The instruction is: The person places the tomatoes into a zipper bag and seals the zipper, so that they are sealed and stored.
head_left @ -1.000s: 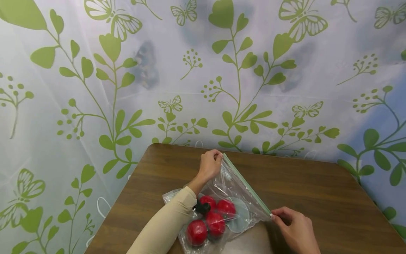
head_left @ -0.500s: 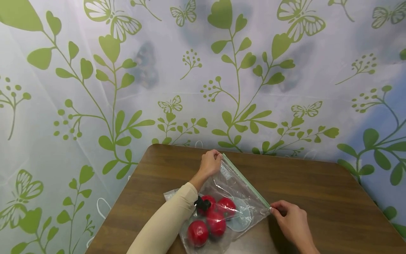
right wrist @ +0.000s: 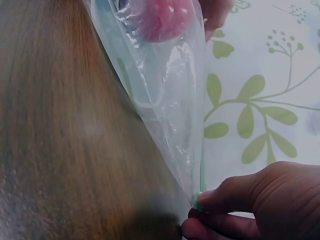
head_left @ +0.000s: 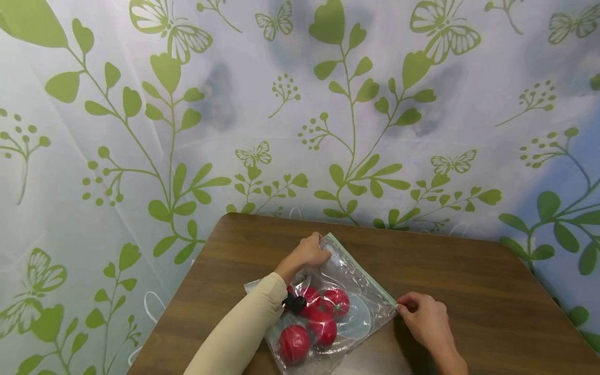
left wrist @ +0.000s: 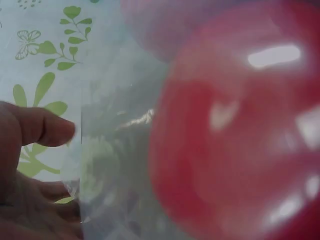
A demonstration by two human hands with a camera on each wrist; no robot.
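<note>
A clear zip bag point(head_left: 349, 276) with a pale green zip strip along its mouth lies tilted on the table. Several glossy red tomatoes point(head_left: 294, 344) and a pale bluish round flat disc point(head_left: 354, 316) are inside it. At the bag's far upper corner is my left hand point(head_left: 307, 252); in the left wrist view its thumb point(left wrist: 52, 131) stands apart from the fingers, beside the bag's edge. My right hand point(head_left: 428, 317) pinches the near right end of the zip strip point(right wrist: 201, 200) between thumb and fingers. Part of the tomatoes is hidden behind the left forearm.
The brown wooden table point(head_left: 469, 281) runs back to a white curtain point(head_left: 398, 156) printed with green leaves and butterflies. A black camera point(head_left: 295, 303) sits on the left wrist, over the bag. A white cord loop point(head_left: 152, 307) hangs left of the table.
My left hand has loosened from the strip's far end and dropped slightly, its thumb now away from the strip. My right hand still pinches the other end, moved slightly up and left.
</note>
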